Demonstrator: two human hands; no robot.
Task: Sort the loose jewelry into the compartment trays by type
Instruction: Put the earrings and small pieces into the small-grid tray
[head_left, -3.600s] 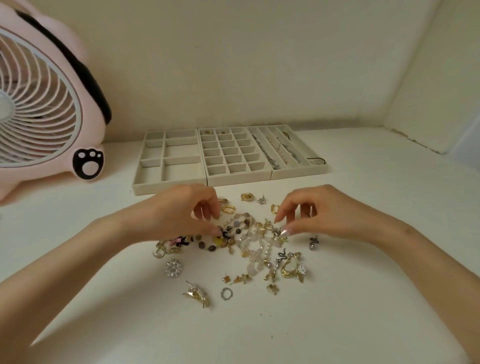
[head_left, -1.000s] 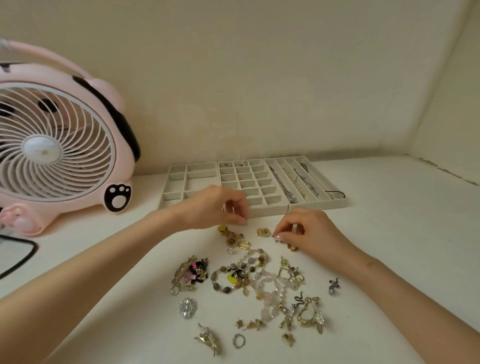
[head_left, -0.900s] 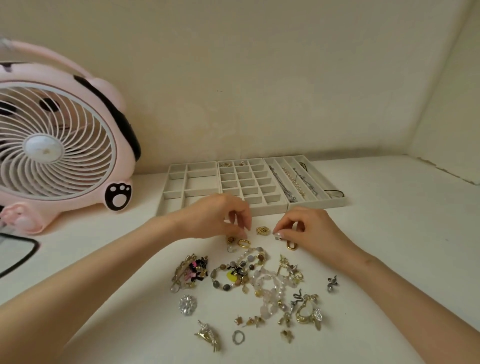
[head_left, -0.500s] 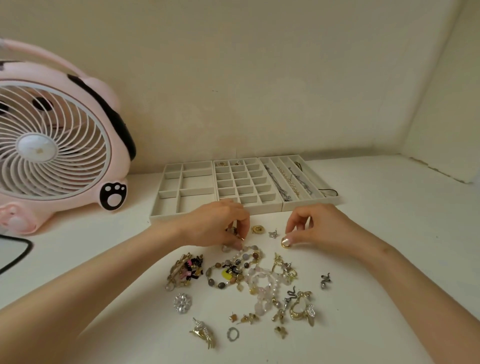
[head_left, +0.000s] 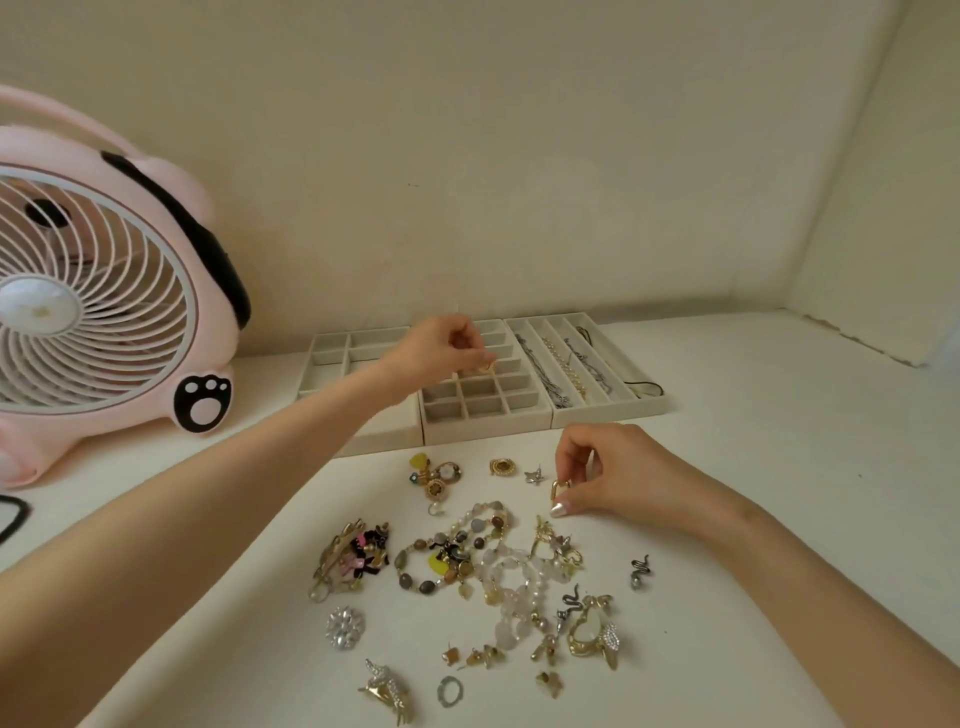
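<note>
Head view: reaches the left hand (head_left: 441, 348) out over the grid tray (head_left: 485, 421), the middle of three trays lined up along the far edge of the surface (head_left: 779, 493), with fingers (head_left: 467, 353) curled tight and pinching a small gold piece (head_left: 485, 367) just above a cell in the upper rows. Holds it low and close to the dividers, probably so as to drop it cleanly into one small cell and not a neighbour. Rests the right hand (head_left: 608, 473) on the surface just in front of the trays, thumb and forefinger closed on a gold hoop (head_left: 560, 488) stood on edge, the other fingers folded loosely. Seems to hold that one ready as the next to go, perhaps as the mate of the first, though too small to tell for certain. Appears to match cell to item: has chains (head_left: 550, 374) and a pearl strand (head_left: 566, 364) laid lengthwise in the long slots of the right tray (head_left: 608, 413), where their length fits, and has the left tray (head_left: 311, 371) with wide compartments, partly hidden by the forearm, likely meant for bulkier pieces. Leaves most of the job undone, judging by the heap (head_left: 483, 566) of bracelets, brooches, studs and rings spread loose toward the near edge, between the forearms and apart from the trays. Has a pink fan (head_left: 93, 291) at the left edge, away from the sorting.
</note>
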